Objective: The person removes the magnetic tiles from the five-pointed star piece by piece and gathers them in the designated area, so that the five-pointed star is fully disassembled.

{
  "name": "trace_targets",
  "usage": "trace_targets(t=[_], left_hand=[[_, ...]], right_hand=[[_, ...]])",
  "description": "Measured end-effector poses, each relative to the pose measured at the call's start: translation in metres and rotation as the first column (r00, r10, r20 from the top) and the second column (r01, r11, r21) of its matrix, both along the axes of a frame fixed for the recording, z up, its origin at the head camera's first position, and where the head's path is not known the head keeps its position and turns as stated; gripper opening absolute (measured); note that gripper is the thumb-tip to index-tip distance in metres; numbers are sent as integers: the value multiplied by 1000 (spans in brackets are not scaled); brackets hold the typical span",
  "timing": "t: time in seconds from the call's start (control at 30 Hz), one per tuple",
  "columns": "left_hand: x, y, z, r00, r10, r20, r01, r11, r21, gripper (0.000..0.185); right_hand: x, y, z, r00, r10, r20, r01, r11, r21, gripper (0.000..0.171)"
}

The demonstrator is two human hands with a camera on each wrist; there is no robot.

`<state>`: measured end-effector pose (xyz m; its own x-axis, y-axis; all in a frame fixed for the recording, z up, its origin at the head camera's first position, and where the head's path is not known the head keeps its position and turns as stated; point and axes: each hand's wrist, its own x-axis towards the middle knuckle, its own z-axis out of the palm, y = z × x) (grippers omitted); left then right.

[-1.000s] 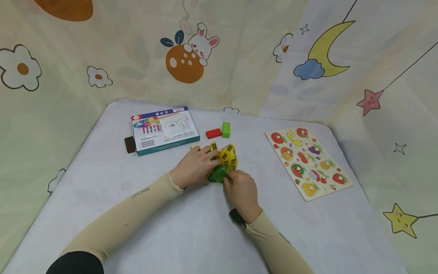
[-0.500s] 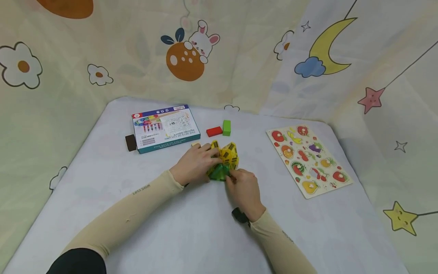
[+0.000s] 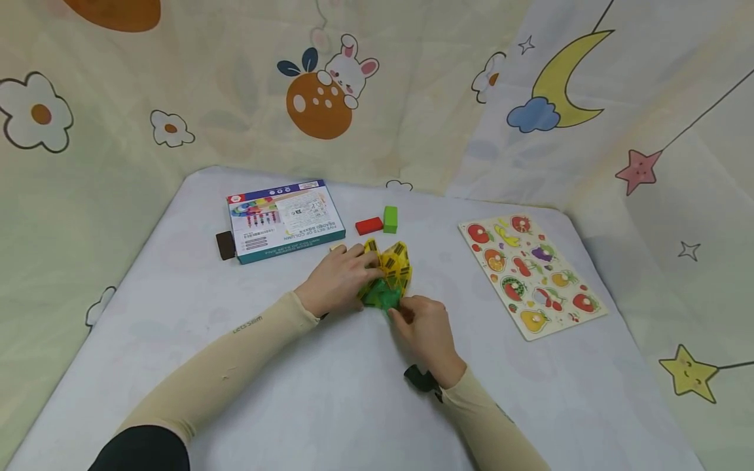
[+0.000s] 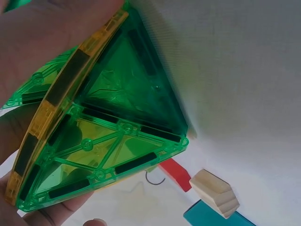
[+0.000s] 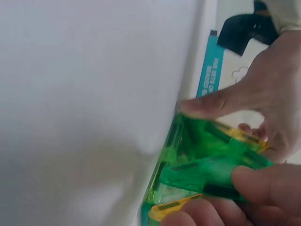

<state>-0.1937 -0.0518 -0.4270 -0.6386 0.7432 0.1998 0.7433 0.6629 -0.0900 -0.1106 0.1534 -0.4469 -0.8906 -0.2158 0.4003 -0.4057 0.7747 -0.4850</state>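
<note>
Magnetic building tiles, yellow and green with see-through faces, form a small hollow structure [image 3: 396,263] in the middle of the table. My left hand [image 3: 334,282] holds its left side, with fingers over the top. In the left wrist view, green triangular faces [image 4: 108,146] meet a yellow edge beside the left fingers. On the near right side is my right hand [image 3: 429,332]. Its thumb and fingers pinch a green tile [image 5: 200,174], seen in the right wrist view lying at an angle against the structure. Whether that tile's edges touch the others is unclear.
Behind the hands lie a red block [image 3: 368,226] and a green block [image 3: 390,220]. A flat printed box [image 3: 285,222] is at back left, a dark brown block [image 3: 225,246] beside it. A wooden block [image 4: 214,193] sits near the box. A fruit puzzle board [image 3: 530,278] lies right.
My right hand has shifted slightly right and toward the person, still at the green tile. The green front of the structure looks turned. My left hand stays nearly in place.
</note>
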Motion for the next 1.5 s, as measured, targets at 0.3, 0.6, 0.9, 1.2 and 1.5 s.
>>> trace_targets(t=[0.3,0.6,0.9,1.2,1.5], left_hand=[[-2,1,2,1000,3,-13,-3,1000,-3,71],[-5,3,2,1000,5,7,-5,1000,-3,74],[-5,6,1,1000,-3,27,4,1000,-9,76],[-6,4,6,998,-17,67,17,1000,2,71],[-10,2,4,994,-5,114,2,1000,20,67]], right_hand=[[17,2,3,889,234,394,-226,972,-69,16],[32,-30,0,670,497,551,-565,823,-55,24],[28,-47,0,873,238,426,-336,927,170,37],[9,-29,2,908,144,393,-181,982,58,25],[-14,-23,22,946,-96,311,101,995,-1,36]])
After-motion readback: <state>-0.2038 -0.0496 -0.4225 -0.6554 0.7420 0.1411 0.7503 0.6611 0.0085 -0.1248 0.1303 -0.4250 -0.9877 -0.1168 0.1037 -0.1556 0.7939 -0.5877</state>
